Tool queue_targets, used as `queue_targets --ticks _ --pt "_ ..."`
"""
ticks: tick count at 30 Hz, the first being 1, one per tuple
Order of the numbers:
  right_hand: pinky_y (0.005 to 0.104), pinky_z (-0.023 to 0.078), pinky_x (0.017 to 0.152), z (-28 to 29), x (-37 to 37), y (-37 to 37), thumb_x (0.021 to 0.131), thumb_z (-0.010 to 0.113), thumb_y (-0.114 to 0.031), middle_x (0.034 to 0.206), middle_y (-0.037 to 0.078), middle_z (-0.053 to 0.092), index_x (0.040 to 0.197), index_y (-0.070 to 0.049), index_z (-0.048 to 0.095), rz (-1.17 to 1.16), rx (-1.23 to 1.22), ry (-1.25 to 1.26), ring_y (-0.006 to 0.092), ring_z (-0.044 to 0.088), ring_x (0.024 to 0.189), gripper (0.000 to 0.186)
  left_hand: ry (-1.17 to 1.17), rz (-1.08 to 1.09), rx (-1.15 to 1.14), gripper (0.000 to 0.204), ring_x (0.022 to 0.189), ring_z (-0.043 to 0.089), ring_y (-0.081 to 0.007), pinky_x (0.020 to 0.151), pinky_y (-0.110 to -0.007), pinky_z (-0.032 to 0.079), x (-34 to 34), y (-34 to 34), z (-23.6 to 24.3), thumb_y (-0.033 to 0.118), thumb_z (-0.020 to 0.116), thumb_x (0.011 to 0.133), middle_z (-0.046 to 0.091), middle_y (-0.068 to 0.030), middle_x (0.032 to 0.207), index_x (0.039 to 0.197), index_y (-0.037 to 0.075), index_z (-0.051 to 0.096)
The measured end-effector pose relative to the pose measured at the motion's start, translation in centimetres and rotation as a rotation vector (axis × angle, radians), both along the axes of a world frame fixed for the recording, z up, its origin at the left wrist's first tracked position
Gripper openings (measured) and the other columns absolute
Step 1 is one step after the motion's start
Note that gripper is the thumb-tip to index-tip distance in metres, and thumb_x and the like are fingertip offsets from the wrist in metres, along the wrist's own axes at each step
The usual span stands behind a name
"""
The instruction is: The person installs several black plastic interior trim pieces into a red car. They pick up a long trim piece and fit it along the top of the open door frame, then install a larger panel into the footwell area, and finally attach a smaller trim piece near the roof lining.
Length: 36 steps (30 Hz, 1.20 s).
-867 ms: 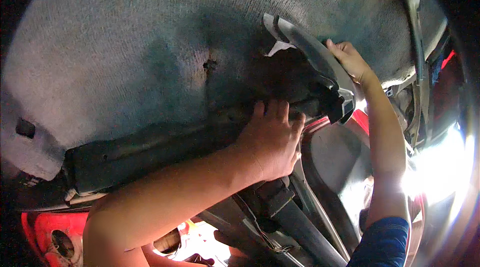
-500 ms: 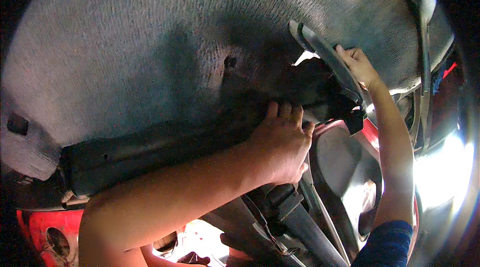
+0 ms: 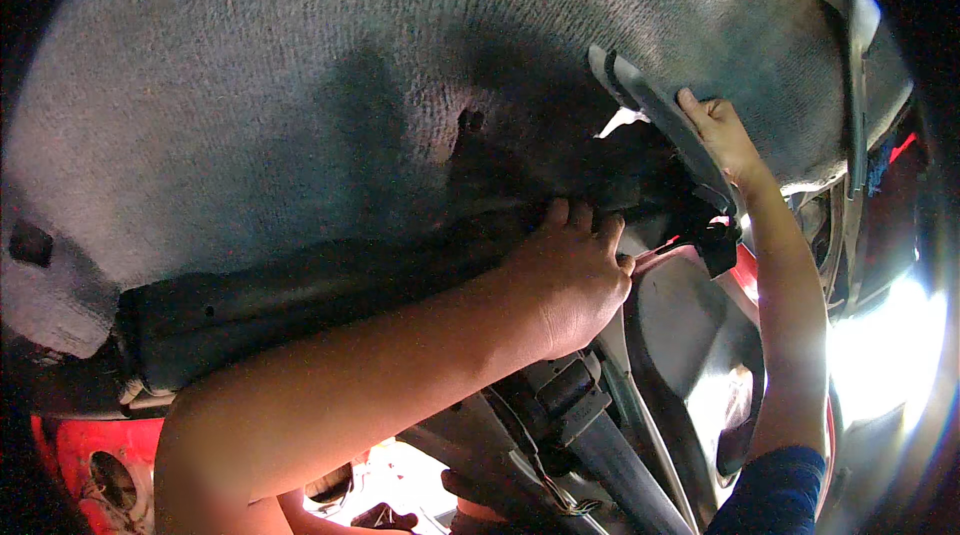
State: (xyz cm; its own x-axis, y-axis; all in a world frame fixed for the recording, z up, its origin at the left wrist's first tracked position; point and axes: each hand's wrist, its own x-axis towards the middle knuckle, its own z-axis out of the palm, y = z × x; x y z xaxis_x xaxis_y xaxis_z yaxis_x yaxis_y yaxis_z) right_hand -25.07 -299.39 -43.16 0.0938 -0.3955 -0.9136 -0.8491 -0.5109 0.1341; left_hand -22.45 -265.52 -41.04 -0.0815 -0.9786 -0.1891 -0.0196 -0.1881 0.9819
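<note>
Overhead, left hand fingers under black trim edge, right hand on grey bracket

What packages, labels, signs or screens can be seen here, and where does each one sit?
None in view: no package, label, sign or screen shows.
What fills the picture is a grey felt liner overhead, with a dark plastic panel along its lower edge.
The left hand presses on that panel's edge.
The right hand grips a grey trim strip.
</note>
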Motion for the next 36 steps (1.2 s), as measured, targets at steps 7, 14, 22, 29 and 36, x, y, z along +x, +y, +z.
queue_targets --ticks 7,14,22,29,36 --pt "0.0364 0.045 0.06 -0.1 -1.6 0.6 0.1 0.057 -0.067 0.056 0.004 0.053 0.063 -0.002 0.066 0.267 -0.116 -0.049 0.016 0.05 0.057 0.075 0.123 -0.044 -0.02 0.044 0.107 0.069 -0.0449 0.097 -0.053 0.054 0.0 0.1 -0.9 0.025 0.066 0.093 0.065 -0.0328 0.124 0.129 0.0 0.067" --pt "0.033 0.042 0.059 -0.5 -3.2 2.2 0.104 0.051 -0.065 0.056 -0.001 0.048 0.062 -0.002 0.062 0.415 -0.168 -0.196 0.0134 0.045 0.056 0.077 0.107 -0.05 -0.076 0.04 0.093 0.074 -0.0445 0.088 -0.055 0.058 0.8 0.4 -0.9 0.031 0.049 0.105 0.074 -0.0255 0.102 0.113 -0.001 0.071" --pt "0.0352 0.045 0.094 2.7 -2.8 2.7 0.107 0.037 -0.065 0.102 0.012 0.068 0.111 0.001 0.07 0.248 0.034 -0.289 0.021 0.061 0.099 0.074 -0.019 0.268 -0.141 0.033 0.094 0.072 -0.041 0.078 -0.054 0.06 -1.3 -0.7 -5.0 0.029 0.054 0.099 0.07 -0.0248 0.103 0.109 0.0 0.066" --pt "0.0381 0.043 0.108 8.0 -7.4 4.4 0.112 0.028 -0.054 0.129 0.02 0.067 0.137 0.004 0.061 0.278 0.174 -0.548 0.0273 0.061 0.123 0.071 0.228 0.02 0.203 0.045 0.117 0.064 -0.0483 0.103 -0.052 0.05 1.7 -1.2 -3.1 0.034 0.049 0.105 0.064 -0.0304 0.131 0.129 -0.002 0.062" --pt "0.0357 0.05 0.096 7.6 -7.1 5.9 0.112 0.031 -0.053 0.106 0.017 0.076 0.123 0.002 0.072 0.228 0.019 -0.61 0.0256 0.07 0.102 0.069 0.07 0.278 0.038 0.037 0.111 0.07 -0.0398 0.098 -0.052 0.054 -3.0 -3.6 -4.7 0.029 0.049 0.105 0.07 -0.0254 0.122 0.118 0.001 0.07"
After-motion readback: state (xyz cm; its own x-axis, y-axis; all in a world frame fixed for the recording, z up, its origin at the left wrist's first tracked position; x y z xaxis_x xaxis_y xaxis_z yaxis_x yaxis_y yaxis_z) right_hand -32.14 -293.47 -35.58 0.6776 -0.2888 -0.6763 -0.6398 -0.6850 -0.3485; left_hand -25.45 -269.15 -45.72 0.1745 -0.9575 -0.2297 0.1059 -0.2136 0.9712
